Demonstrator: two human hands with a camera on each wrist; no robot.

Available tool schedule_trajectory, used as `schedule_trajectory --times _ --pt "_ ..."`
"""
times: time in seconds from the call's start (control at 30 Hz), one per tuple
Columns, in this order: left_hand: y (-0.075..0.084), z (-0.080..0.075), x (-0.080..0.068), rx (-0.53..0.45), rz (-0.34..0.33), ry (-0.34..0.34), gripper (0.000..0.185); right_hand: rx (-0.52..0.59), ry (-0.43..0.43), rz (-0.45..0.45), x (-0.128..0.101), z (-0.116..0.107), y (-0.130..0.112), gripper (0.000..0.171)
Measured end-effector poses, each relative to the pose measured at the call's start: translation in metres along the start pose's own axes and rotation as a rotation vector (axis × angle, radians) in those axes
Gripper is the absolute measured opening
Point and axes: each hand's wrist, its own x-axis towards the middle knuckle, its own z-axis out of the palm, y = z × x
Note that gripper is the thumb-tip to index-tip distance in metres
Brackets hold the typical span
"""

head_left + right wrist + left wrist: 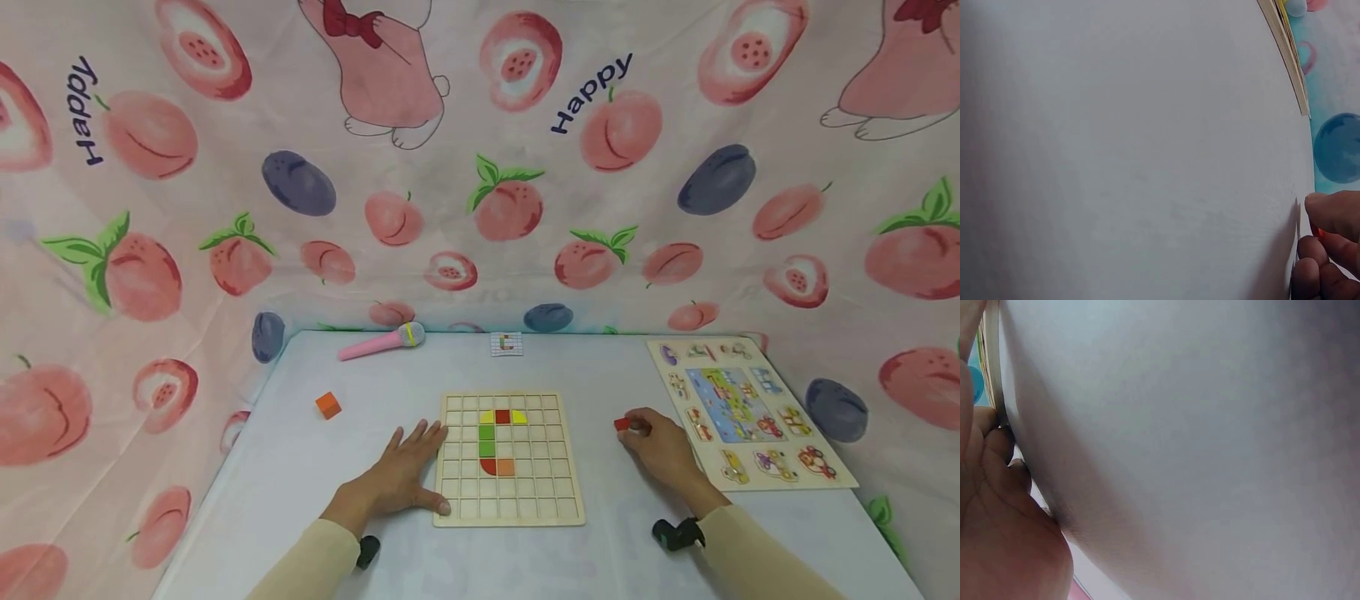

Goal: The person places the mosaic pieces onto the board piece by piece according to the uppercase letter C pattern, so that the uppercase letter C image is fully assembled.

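My right hand [663,450] pinches a small red block [622,424] between thumb and fingers, to the right of the wooden grid board [457,500]. In the right wrist view only a sliver of the red block [1317,231] shows between the fingertips. My left hand [401,471] lies with fingers spread at the board's left edge, fingertips and thumb touching it. Set in the board's squares are a red square [502,417], yellow rounded pieces [519,417], green squares [487,440], a red rounded piece [489,467] and an orange square [506,467].
An orange block [327,406] sits on the white table left of the board. Behind the board lie a pink toy microphone [382,342] and a small card [507,344] with a coloured drawing. A picture puzzle board [806,467] lies at the right, close to my right forearm.
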Motion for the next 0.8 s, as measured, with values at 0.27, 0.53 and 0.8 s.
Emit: schedule_trajectory --times 0.27,0.53,0.8 --pt "0.002 -0.0011 0.0011 0.008 -0.01 -0.002 0.132 0.053 0.037 -0.02 -0.0005 0.0015 -0.0044 0.038" --pt "0.0044 -0.0013 -0.0016 -0.005 -0.012 -0.009 0.131 0.015 0.03 -0.017 -0.0011 0.0054 -0.0048 0.034" --pt "0.0059 -0.0038 -0.0032 -0.006 -0.02 -0.012 0.131 -0.005 0.002 -0.068 -0.0022 0.0042 -0.0086 0.035"
